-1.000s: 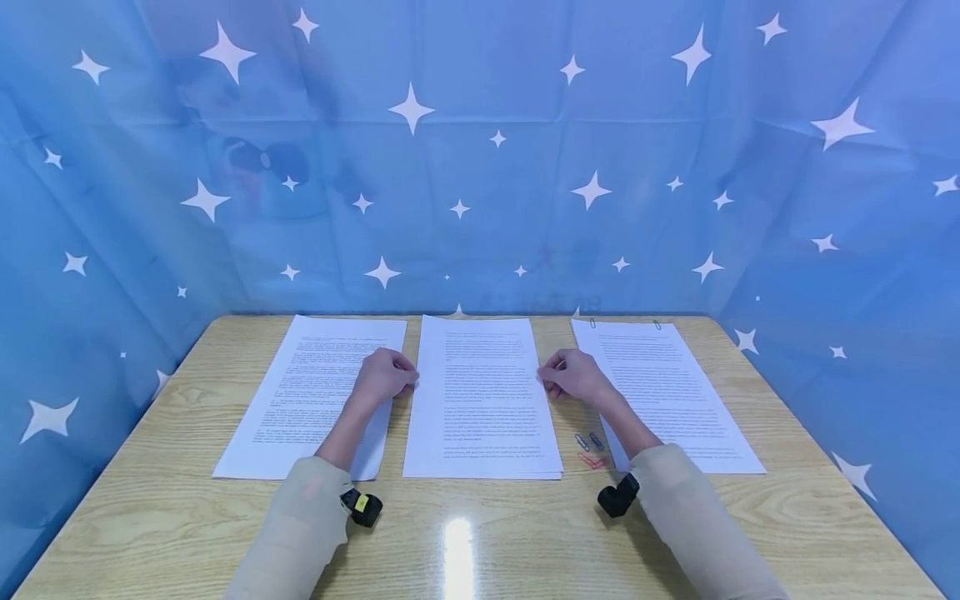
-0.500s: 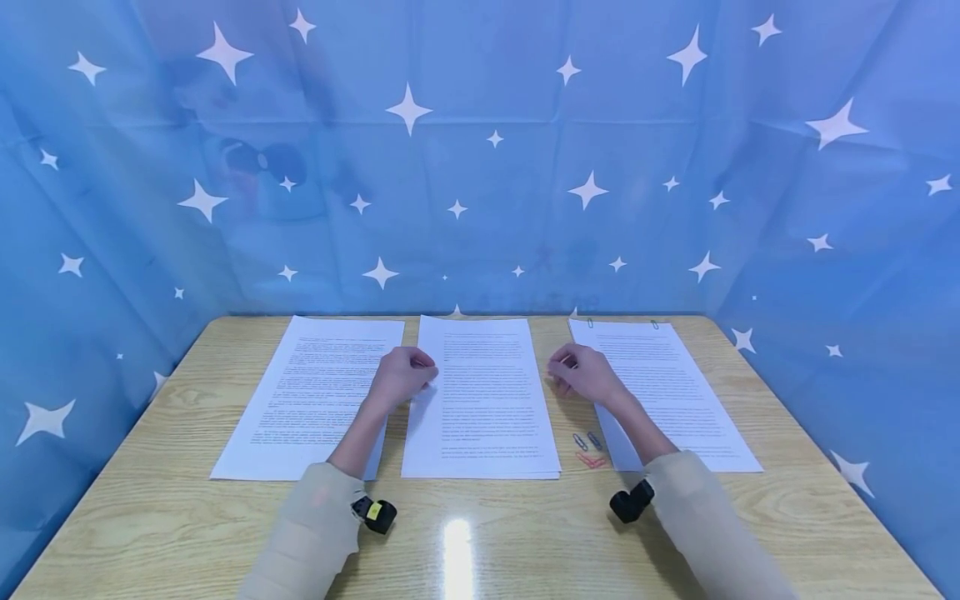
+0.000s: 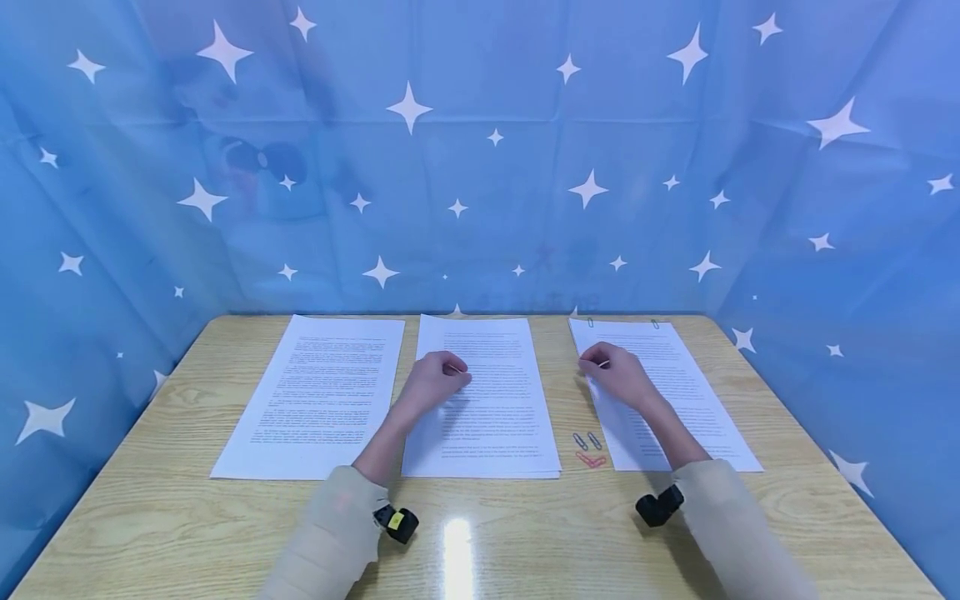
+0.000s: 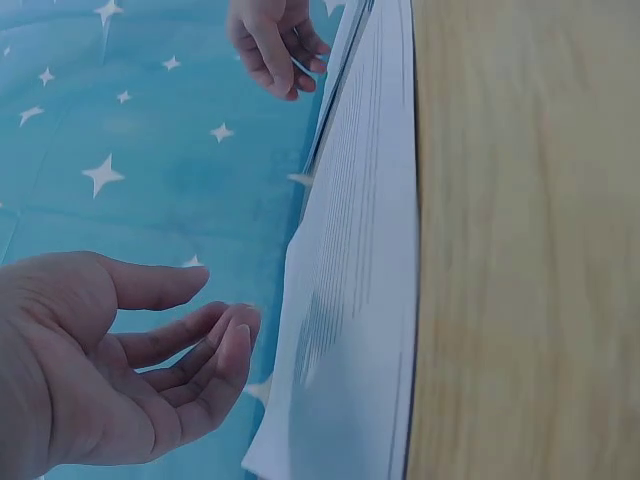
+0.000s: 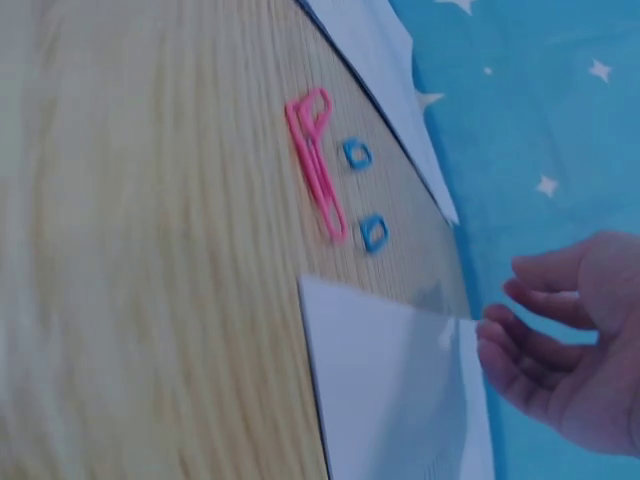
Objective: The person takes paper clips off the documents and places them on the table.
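My left hand (image 3: 437,382) hovers above the left half of the middle stack of printed sheets (image 3: 495,425). In the left wrist view the same hand (image 4: 130,370) has loosely bent fingers with nothing in them, apart from the paper (image 4: 350,260). Over the left edge of the right stack (image 3: 686,392) is my right hand (image 3: 618,373). Its fingers (image 5: 525,340) are relaxed and bare in the right wrist view. Two green paper clips (image 3: 590,322) sit on that stack's top edge. A third printed stack (image 3: 315,392) lies at the left.
Between the middle and right stacks, two blue paper clips (image 3: 580,442) and some pink paper clips (image 3: 591,460) lie on the wooden table (image 3: 517,533). A blue curtain with white stars (image 3: 480,233) hangs behind and around the table.
Both hands have moved right: the left from the middle stack's left edge to over its sheets, the right from that stack's right edge to over the right stack. The papers stay put.
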Demonstrator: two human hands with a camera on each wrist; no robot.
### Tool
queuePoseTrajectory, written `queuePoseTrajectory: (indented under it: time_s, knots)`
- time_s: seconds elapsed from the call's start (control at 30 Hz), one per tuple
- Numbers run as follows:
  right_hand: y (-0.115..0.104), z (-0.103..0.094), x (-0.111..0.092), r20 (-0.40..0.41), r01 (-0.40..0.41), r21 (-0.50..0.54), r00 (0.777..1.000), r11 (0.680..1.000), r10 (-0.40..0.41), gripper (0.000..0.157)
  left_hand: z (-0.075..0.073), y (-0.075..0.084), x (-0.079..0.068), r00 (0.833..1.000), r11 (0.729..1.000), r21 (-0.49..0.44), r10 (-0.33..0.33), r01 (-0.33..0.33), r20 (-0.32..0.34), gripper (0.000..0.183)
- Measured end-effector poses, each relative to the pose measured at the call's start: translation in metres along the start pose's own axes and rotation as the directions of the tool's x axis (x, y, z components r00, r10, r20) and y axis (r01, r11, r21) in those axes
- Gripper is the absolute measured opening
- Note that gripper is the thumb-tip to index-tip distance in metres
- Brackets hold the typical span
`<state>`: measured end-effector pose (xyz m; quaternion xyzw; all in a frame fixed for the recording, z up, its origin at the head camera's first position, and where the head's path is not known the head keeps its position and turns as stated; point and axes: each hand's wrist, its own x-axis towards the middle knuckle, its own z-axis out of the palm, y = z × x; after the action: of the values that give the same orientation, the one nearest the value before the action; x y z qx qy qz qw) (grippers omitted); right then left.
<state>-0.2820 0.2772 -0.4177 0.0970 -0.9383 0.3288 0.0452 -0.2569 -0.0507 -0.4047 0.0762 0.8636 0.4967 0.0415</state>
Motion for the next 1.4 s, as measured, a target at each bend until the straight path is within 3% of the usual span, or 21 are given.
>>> queuePoseTrajectory:
  time_s: [0.5,0.9,1.2,1.4]
  knots:
    - [0.034,-0.031,-0.016,-0.051,-0.048,-0.067,0.998,0.997,0.045,0.023,0.031,0.019,-0.006,0.992,0.997,-0.046,0.062,-0.057,0.111,0.023]
    - [0.072,-0.058,-0.032,-0.027,-0.172,-0.113,0.985,0.979,0.17,0.042,0.056,0.029,-0.004,0.986,0.998,-0.042,0.062,-0.056,0.156,0.029]
    - [0.095,-0.075,-0.042,-0.09,-0.334,-0.155,0.942,0.93,0.324,0.058,0.078,0.033,0.0,0.982,0.998,-0.046,0.04,-0.032,0.184,0.028]
    - [0.103,-0.081,-0.049,-0.088,-0.41,-0.217,0.912,0.886,0.4,0.067,0.091,0.039,0.003,0.978,0.999,-0.028,0.041,-0.036,0.206,0.027]
